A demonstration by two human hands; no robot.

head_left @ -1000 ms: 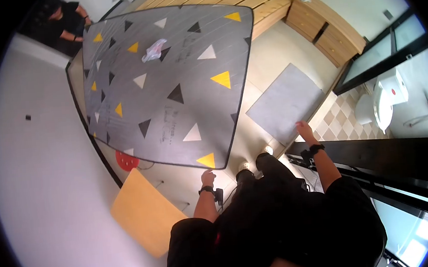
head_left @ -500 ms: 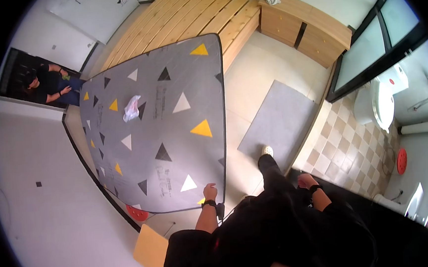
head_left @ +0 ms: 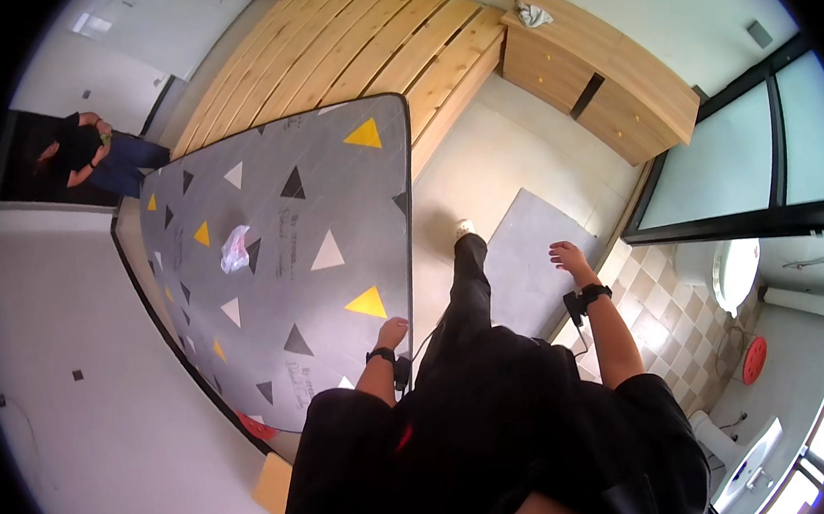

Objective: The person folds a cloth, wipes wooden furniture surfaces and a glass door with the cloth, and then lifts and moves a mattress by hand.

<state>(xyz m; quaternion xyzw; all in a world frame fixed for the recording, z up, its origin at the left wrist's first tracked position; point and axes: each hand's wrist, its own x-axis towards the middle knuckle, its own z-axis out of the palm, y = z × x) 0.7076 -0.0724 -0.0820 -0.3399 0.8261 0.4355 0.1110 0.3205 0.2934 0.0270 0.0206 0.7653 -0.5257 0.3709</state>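
My left hand point(head_left: 393, 333) is closed beside the right edge of a grey mattress point(head_left: 265, 210) with yellow, white and dark triangles; whether its fingers hold anything is too small to make out. A crumpled pinkish-white plastic bag point(head_left: 236, 249) lies on the mattress. Over the grey floor mat point(head_left: 537, 267), my right hand point(head_left: 567, 255) has its fingers apart and holds nothing. Both wrists carry black bands with small devices.
A slatted wooden bed frame point(head_left: 340, 47) stands behind the mattress, with a wooden drawer cabinet point(head_left: 591, 82) at its right. Another person point(head_left: 90, 155) stands at the far left. A glass door point(head_left: 726, 163) and red stool point(head_left: 754, 360) are right.
The view has moved forward, with the bed frame showing more. My right hand has lifted and opened its fingers. My foot has stepped forward beside the mattress. The other person has come out from behind the mattress.
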